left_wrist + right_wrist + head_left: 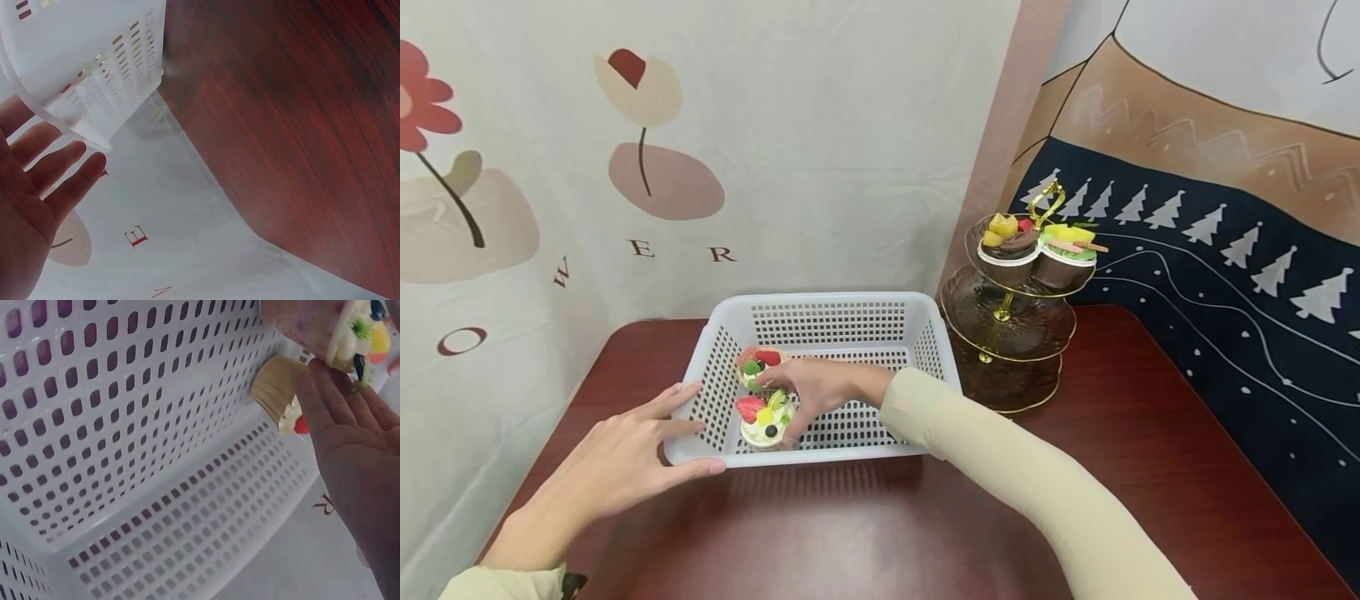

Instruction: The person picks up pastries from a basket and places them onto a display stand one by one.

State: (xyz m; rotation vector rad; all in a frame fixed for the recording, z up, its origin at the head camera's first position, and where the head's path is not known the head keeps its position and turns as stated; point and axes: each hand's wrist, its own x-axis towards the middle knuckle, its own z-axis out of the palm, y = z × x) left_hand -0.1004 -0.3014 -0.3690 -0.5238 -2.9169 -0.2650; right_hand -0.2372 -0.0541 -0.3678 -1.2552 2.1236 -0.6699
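Note:
Inside the white perforated plastic basket [838, 456], two toy cupcakes sit by the left wall. Nearer me is a cream-topped one [758, 434] with strawberry, yellow fruit and a blueberry; the right wrist view shows its pinkish cup. Behind it is a berry-topped one [748, 364] in a tan fluted cup [272, 389]. My right hand [826, 386] reaches in over the basket, fingers on the far side of the nearer cupcake and thumb at its right, holding it between them. Along the basket's left rim lies my left hand [612, 460], with fairly straight fingers [56, 167] touching the rim.
A three-tier stand [1000, 333] with gold rims stands right of the basket. Two brown-cupped cupcakes [1007, 265] with fruit sit on its top tier under a gold handle [1048, 202]. Printed cloths hang behind the dark red wooden table [880, 533].

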